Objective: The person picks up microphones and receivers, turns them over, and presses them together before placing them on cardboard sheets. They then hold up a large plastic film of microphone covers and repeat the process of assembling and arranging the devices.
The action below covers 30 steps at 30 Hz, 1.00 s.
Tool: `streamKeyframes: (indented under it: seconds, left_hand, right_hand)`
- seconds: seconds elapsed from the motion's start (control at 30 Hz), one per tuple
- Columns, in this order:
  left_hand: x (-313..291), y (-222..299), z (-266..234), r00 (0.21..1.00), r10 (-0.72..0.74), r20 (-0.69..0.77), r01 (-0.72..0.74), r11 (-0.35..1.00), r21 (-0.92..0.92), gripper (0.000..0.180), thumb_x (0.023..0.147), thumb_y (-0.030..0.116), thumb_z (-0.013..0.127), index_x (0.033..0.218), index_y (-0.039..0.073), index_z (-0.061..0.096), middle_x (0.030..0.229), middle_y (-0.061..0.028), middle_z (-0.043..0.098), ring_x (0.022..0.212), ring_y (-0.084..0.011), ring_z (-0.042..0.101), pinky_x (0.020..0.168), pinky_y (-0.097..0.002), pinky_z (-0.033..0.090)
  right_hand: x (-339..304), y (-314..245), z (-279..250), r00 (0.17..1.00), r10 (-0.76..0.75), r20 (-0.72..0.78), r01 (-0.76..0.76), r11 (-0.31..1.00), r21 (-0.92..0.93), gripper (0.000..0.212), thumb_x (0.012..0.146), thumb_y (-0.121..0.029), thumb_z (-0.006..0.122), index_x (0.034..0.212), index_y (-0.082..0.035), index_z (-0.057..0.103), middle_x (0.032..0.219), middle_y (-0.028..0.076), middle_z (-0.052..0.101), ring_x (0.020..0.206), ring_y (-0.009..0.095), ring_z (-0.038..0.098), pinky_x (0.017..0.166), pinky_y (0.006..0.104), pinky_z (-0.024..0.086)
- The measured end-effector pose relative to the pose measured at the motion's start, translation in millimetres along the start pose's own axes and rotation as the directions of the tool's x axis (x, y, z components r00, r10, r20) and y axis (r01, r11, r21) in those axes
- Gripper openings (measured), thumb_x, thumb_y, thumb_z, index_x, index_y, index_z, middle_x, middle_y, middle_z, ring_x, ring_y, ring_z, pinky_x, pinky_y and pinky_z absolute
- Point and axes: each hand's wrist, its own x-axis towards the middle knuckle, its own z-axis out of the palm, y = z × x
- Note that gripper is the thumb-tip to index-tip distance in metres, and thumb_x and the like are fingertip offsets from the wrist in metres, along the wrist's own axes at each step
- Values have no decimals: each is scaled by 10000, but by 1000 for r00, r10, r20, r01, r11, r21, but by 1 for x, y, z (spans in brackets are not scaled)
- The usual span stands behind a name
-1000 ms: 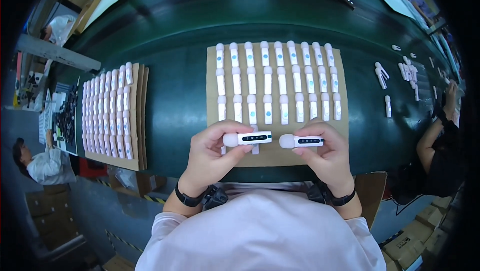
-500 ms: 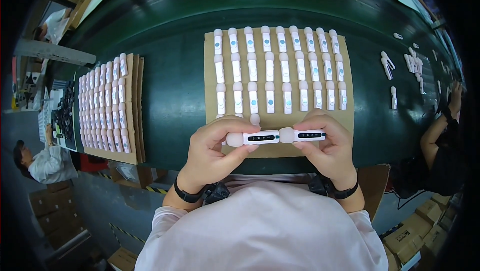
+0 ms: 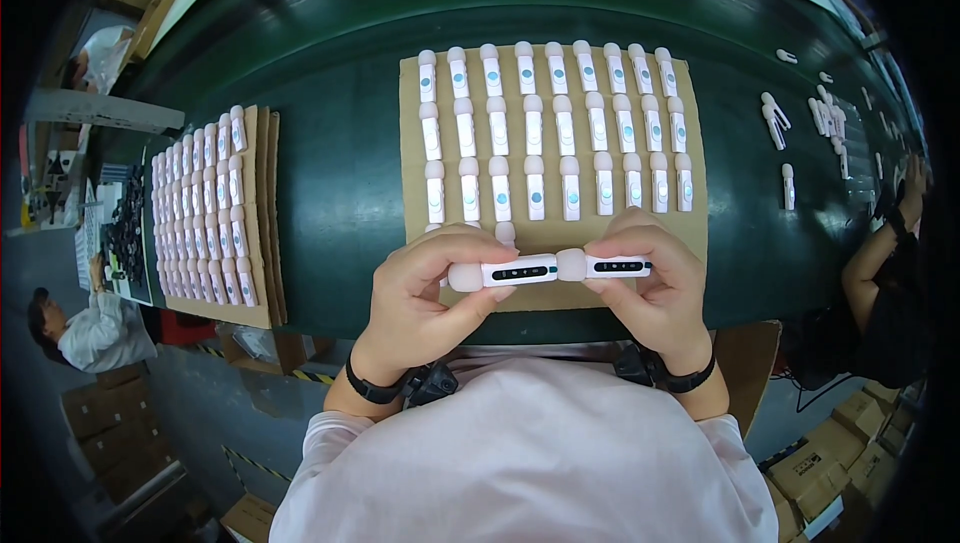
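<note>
My left hand (image 3: 418, 291) is closed round a small white wand-shaped device (image 3: 518, 273) with a round pale pink head and a black button strip facing up. A matching wand-shaped device (image 3: 614, 267) sits between the thumb and fingers of my right hand (image 3: 662, 291). Both lie sideways, end to end, the right one's head touching or nearly touching the left one's tail. Beyond my hands, a cardboard sheet (image 3: 550, 240) carries rows of the same devices, most with a round blue spot on top. My left hand partly hides the nearest row.
More devices stand in rows on stacked cardboard sheets (image 3: 262, 193) to the left. Loose devices (image 3: 775, 123) lie on the green table (image 3: 340, 143) at right, near another person's arm (image 3: 868, 268). A person in white (image 3: 105, 328) works at far left. Cartons (image 3: 815, 463) sit lower right.
The view has shifted slightly, so the cardboard sheet appears a little higher and further left. Both hands keep the same hold, with the two devices almost unmoved.
</note>
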Motion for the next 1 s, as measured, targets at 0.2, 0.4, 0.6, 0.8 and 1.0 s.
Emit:
streamKeyframes:
  seconds: [0.2, 0.4, 0.6, 0.8, 1.0]
  left_hand:
    - [-1, -3, 5, 998, 36, -56, -31, 995, 91, 267, 726, -50, 700, 984, -7, 645, 933, -124, 651, 835, -201, 631, 748, -288, 487]
    - [5, 1, 7, 999, 31, 32, -38, 969, 243, 243, 713, -79, 673, 942, -17, 623, 966, -132, 618, 902, -221, 590, 839, -337, 456]
    - [9, -9, 10, 993, 113, 26, -116, 969, 219, 258, 704, -67, 652, 944, 28, 633, 966, -108, 630, 925, -233, 597, 772, -314, 485]
    - [7, -13, 22, 992, 116, 41, -122, 973, 195, 248, 706, -68, 653, 937, 18, 623, 971, -115, 634, 943, -234, 602, 950, -398, 446]
    - [2, -19, 27, 979, 203, 16, -200, 941, 274, 286, 696, -72, 659, 965, 22, 630, 952, -114, 645, 895, -258, 623, 888, -402, 492]
  right_hand:
    - [0, 0, 0, 997, -73, 22, 74, 997, -18, 274, 739, 33, 707, 995, -11, 617, 950, 113, 595, 838, 185, 574, 709, 271, 451]
    - [-3, -2, 4, 991, -19, -133, 40, 987, 153, 253, 770, 58, 671, 1011, 25, 603, 1014, 134, 567, 849, 186, 560, 737, 277, 457]
    - [-6, -2, -1, 992, -15, -127, 23, 998, 65, 293, 762, 97, 642, 1047, 36, 613, 995, 135, 568, 842, 195, 568, 726, 280, 460]
    - [1, -3, 10, 983, -160, 95, 182, 931, -316, 362, 706, 122, 639, 1050, 11, 614, 971, 138, 594, 795, 236, 585, 690, 306, 466]
    - [-3, 1, 15, 983, -179, 39, 183, 952, -244, 336, 718, 69, 673, 1035, -25, 614, 913, 98, 616, 793, 261, 593, 645, 344, 475]
